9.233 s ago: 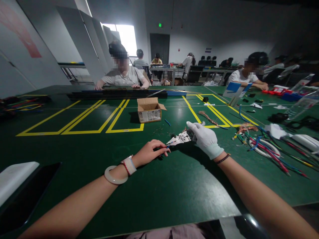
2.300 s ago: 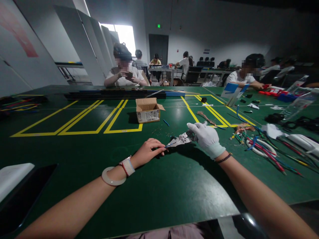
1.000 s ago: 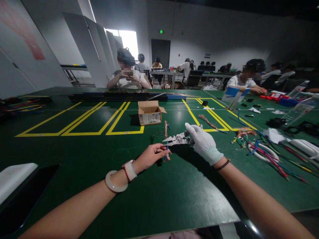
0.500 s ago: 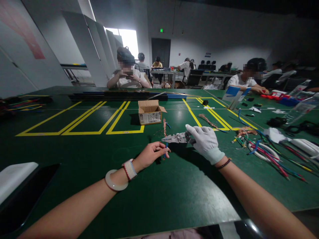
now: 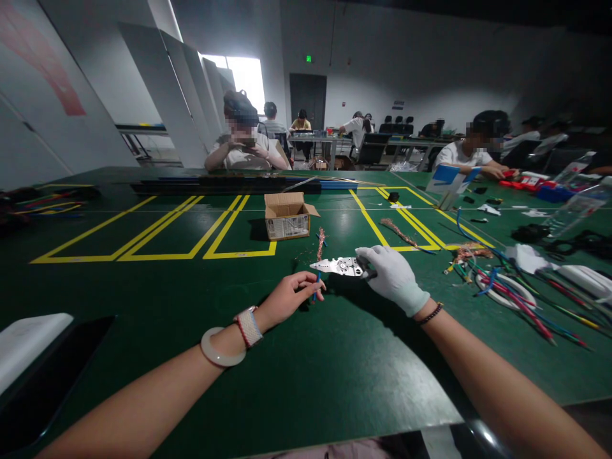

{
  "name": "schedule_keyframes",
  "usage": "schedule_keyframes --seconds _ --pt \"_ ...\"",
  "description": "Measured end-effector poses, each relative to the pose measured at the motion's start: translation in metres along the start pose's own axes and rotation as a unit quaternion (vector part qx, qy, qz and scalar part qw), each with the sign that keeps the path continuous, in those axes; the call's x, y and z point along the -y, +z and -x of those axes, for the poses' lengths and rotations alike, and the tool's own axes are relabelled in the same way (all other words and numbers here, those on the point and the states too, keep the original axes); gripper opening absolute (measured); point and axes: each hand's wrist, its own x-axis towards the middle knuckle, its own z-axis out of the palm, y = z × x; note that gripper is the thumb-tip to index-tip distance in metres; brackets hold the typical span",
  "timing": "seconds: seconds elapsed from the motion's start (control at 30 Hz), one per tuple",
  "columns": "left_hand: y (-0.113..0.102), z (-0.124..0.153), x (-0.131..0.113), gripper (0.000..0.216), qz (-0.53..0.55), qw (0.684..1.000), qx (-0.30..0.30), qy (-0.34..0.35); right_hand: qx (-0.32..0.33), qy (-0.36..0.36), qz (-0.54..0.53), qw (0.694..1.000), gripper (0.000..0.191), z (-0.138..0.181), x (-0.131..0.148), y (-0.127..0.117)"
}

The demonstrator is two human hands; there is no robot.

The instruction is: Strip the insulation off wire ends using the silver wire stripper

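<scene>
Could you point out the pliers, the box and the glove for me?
Pliers (image 5: 340, 266): head view, on the metal body.
Box (image 5: 287, 227): head view, on the front wall.
Glove (image 5: 394, 277): head view, on its back.

Pale panels (image 5: 155, 83) run at a slant through the upper left, and a broad red mark (image 5: 45, 57) shows on the leftmost surface. A window (image 5: 246, 80), left of top centre, glows white. Right of it, a dark grey door (image 5: 308, 102) sits in a grey wall (image 5: 406, 70), with a lit green sign (image 5: 308, 58) above. Desks (image 5: 329, 139) and dark chairs (image 5: 373, 150) line the rear at centre and right. The upper right corner (image 5: 583, 22) is near-black. A green table (image 5: 143, 299), marked with yellow tape (image 5: 160, 257), spans the lower frame, a pale sheen (image 5: 401, 382) lying right of bottom centre.
</scene>
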Motion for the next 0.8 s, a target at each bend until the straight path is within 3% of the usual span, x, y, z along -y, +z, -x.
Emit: schedule_keyframes --seconds 0.57,0.8 --pt "-0.003 0.000 0.002 0.030 -0.082 0.994 -0.046 0.053 0.116 0.005 -0.217 0.969 0.030 0.001 0.006 -0.006" --pt "0.001 0.002 0.001 0.026 -0.036 0.998 -0.039 0.019 0.016 -0.007 -0.084 0.996 0.048 0.000 0.001 0.005"
